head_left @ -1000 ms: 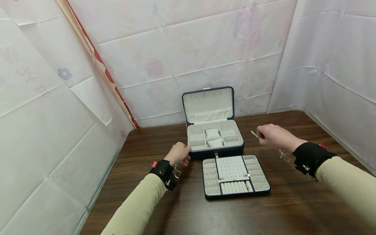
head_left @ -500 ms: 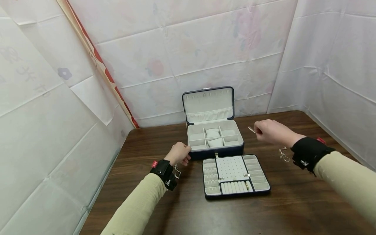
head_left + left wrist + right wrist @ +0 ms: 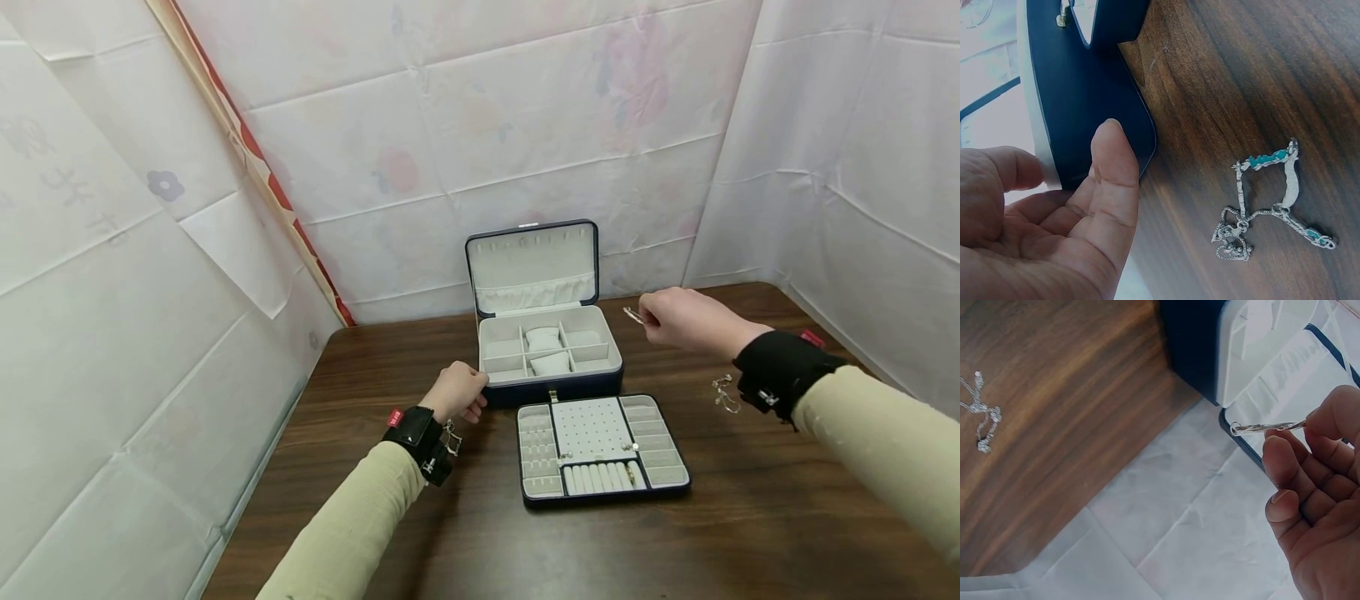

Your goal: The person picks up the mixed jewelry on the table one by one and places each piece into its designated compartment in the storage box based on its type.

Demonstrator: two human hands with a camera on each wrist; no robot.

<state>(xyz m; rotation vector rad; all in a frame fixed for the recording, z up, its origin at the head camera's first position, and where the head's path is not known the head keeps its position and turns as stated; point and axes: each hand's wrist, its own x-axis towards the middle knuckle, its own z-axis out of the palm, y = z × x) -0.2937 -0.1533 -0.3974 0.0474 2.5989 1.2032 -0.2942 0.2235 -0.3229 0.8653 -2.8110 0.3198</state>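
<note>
Box [image 3: 581, 385] gripped at corner by left hand [image 3: 454, 393], presumably for steadiness; silvery piece [image 3: 1269, 427] pinched by right hand [image 3: 682, 318], tip left free.

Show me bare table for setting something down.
Bare: brown wooden table in front of the shallow navy rectangular tray, and left of the left hand. Crowded: between tray and open navy box; near that hand (silver-and-turquoise chain); right of the tray (thin silver chain).
</note>
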